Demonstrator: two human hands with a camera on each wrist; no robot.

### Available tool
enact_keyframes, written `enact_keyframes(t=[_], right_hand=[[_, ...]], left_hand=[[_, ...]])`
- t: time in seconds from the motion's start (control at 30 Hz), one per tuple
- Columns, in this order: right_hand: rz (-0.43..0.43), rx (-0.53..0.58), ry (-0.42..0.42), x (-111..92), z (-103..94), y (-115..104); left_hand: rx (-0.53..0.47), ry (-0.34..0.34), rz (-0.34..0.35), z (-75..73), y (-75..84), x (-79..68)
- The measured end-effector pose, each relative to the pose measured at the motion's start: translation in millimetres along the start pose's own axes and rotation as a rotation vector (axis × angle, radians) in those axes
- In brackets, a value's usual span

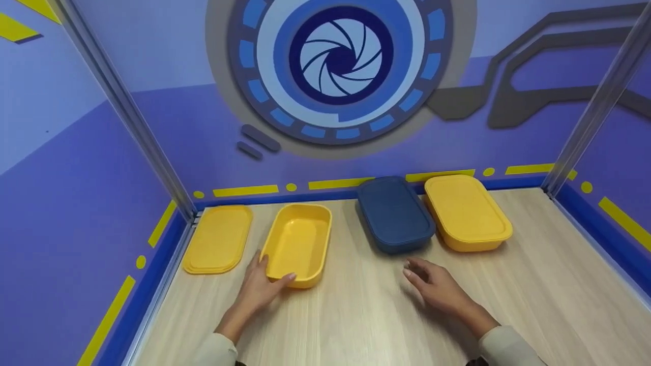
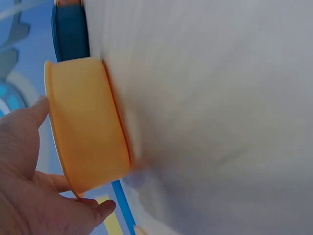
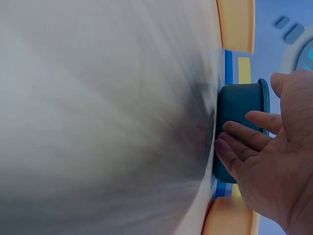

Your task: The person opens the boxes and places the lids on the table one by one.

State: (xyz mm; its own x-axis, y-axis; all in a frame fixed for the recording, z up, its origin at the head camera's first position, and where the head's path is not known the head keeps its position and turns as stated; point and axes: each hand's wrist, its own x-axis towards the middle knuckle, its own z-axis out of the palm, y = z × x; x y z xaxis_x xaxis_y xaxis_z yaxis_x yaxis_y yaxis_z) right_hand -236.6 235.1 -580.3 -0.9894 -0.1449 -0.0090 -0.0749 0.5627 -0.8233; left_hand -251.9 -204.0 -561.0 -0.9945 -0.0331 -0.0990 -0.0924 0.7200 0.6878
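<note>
A yellow lunch box (image 1: 300,244) without a lid stands on the table left of centre, and nothing is inside it. My left hand (image 1: 259,284) grips its near left corner, thumb at the near rim and fingers along the left side. In the left wrist view the same lunch box (image 2: 88,127) shows its outer wall between thumb and fingers. A yellow lid (image 1: 218,239) lies flat to its left. My right hand (image 1: 440,290) is held just in front of a lidded dark blue lunch box (image 1: 396,213), fingers loosely bent and holding nothing; the right wrist view shows this blue box (image 3: 239,103) behind the fingers.
A second yellow lunch box (image 1: 468,211), lid on, stands close to the blue one's right side. The wooden table (image 1: 356,325) is bounded by a printed back wall (image 1: 178,137) and side walls with metal corner posts (image 1: 117,96).
</note>
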Motion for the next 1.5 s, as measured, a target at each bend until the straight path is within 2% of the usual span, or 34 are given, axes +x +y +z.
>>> enact_keyframes(t=[0.23,0.37,0.6,0.87,1.23,1.4,1.5], right_hand=[[-0.022,0.044,0.039,2,-3.1,1],[-0.060,0.036,0.046,3,-3.6,3],[-0.072,0.040,0.062,5,-3.6,5],[-0.087,0.014,0.111,4,-6.1,3],[-0.122,-0.023,0.191,7,-7.9,-5],[-0.211,-0.089,0.286,16,-11.1,-11],[-0.245,-0.129,0.356,27,-12.6,-13]], left_hand=[[0.010,0.033,-0.077,-24.7,-20.3,14.2],[0.025,0.053,-0.093,-33.0,-26.9,19.9],[0.030,0.032,-0.132,-43.2,-32.4,27.4],[-0.038,0.048,-0.152,-43.3,-37.6,32.8],[-0.070,0.056,-0.153,-41.9,-38.1,34.6],[-0.090,0.083,-0.149,-39.1,-36.1,31.7],[-0.070,0.110,-0.139,-36.2,-33.7,27.4]])
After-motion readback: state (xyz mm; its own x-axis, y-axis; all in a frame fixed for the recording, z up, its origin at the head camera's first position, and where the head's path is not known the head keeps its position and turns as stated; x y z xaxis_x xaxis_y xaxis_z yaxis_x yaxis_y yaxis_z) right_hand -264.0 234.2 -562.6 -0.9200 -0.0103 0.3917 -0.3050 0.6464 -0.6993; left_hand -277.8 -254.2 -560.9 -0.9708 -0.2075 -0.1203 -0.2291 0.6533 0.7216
